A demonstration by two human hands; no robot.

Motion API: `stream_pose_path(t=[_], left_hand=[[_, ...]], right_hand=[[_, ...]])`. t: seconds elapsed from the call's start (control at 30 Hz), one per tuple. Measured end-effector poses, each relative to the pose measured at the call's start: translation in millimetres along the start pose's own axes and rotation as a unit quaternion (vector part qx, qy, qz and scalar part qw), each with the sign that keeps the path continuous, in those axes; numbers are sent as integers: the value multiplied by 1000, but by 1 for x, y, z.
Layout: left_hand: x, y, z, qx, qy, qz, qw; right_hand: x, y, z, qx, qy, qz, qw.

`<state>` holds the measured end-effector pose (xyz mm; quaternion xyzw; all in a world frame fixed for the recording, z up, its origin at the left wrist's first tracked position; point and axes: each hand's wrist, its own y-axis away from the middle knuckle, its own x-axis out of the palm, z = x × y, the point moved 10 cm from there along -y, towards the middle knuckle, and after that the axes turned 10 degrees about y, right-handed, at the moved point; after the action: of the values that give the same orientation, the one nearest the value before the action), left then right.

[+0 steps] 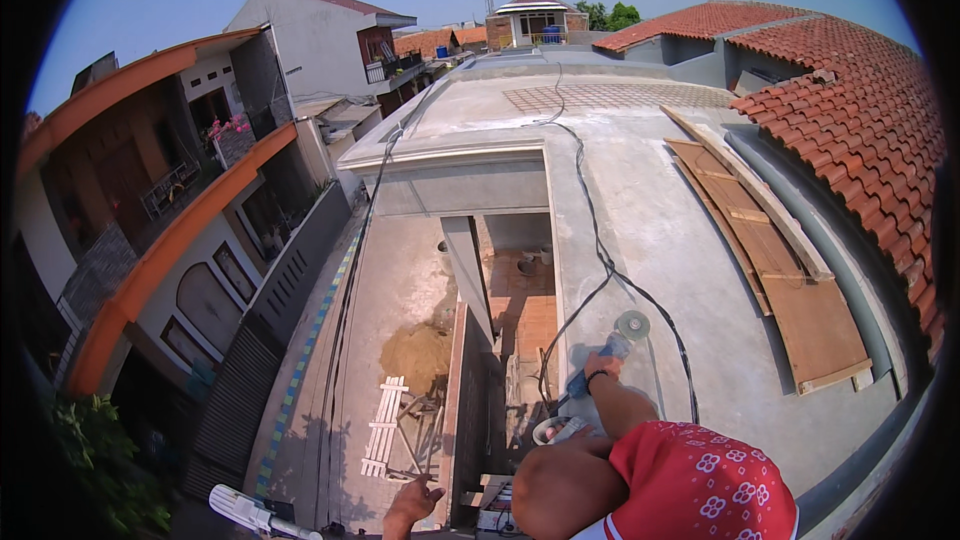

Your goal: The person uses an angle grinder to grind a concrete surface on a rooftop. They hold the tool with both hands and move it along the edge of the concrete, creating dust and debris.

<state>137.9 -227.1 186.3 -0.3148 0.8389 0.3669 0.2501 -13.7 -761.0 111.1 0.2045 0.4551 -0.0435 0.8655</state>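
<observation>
Seen from high on a flat concrete roof (660,240), lower centre of the frame. Right hand (601,367) wrapped tight round the blue body of an angle grinder (600,362), disc (632,325) at its upper end resting on or just above the concrete near the roof edge. Black band on that wrist. A black cable (600,250) running from the grinder up across the roof toward the top centre, looping once beside the tool. Left hand (412,503) at the bottom edge, left of centre, spread wide with fingers splayed, holding nothing, hanging over the drop; below it in the frame, a white pole-like object (255,513), kind unclear. A small round tin (551,429) just below the grinder, next to a bent knee and red flowered shorts (700,485). Right of centre, long wooden boards (770,250) lying flat on the roof beside a red tiled roof (860,110). Down in the gap left of the hands, a heap of sand (417,352) and a white slatted frame (384,426) on a lower floor. Far left, a house with orange curved bands (150,270).
</observation>
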Motion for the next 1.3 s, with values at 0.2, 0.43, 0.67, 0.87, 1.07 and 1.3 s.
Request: stream_pose_path(t=[0.2, 0.43, 0.67, 0.87, 1.07, 1.3], left_hand=[[10, -1, 3, -12, -18, 15, 1000], [0, 4, -22, 67, -3, -23, 998], [2, 19, -31, -1, 2, 12, 1000], [9, 12, -38, 82, -27, -7, 996], [8, 28, -44, 12, 35, 22, 999], [16, 44, -8, -36, -3, 30, 999]], right_hand=[[12, -14, -4, 7, -33, 15, 999], [13, -23, 2, 35, 21, 65, 997], [25, -9, -1, -23, 6, 106, 994], [30, -24, -7, -22, -53, 118, 991], [12, -8, -3, -22, -28, 105, 994], [17, -15, -5, 13, -12, 103, 995]])
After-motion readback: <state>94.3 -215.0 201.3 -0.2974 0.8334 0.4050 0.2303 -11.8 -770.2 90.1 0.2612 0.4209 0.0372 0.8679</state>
